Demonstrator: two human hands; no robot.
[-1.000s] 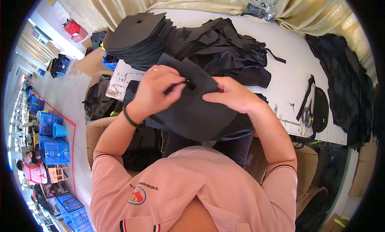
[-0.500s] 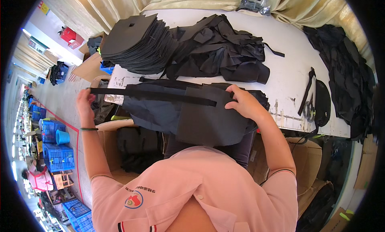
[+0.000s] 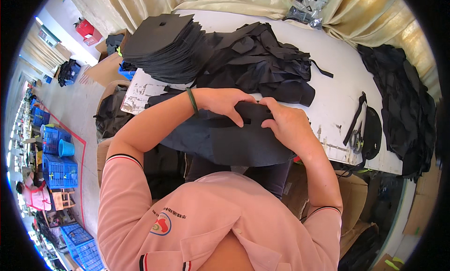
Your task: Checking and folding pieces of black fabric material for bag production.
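Note:
In front of my lap I hold a stiff black panel (image 3: 253,147) with a small rectangular slot near its upper edge. A wider black fabric piece (image 3: 190,137) lies against it and spreads out to the left. My left hand (image 3: 225,103) grips the panel's upper edge, thumb on the near face beside the slot and fingers over the far side. Just to its right, my right hand (image 3: 288,123) pinches the same edge, thumb and forefinger close to the slot. The fingertips behind the panel are hidden, and I cannot make out where the black strap runs.
A tall stack of slotted black panels (image 3: 161,44) stands on the white table (image 3: 340,97), beside a heap of black fabric pieces (image 3: 262,60). Scissors (image 3: 357,142) and a black pouch (image 3: 373,130) lie at right, near more draped black fabric (image 3: 398,97). Cardboard boxes (image 3: 354,191) sit below.
My left hand has let go of the strap's far left end and come right to the panel's slot. My right hand stays on the panel's upper edge.

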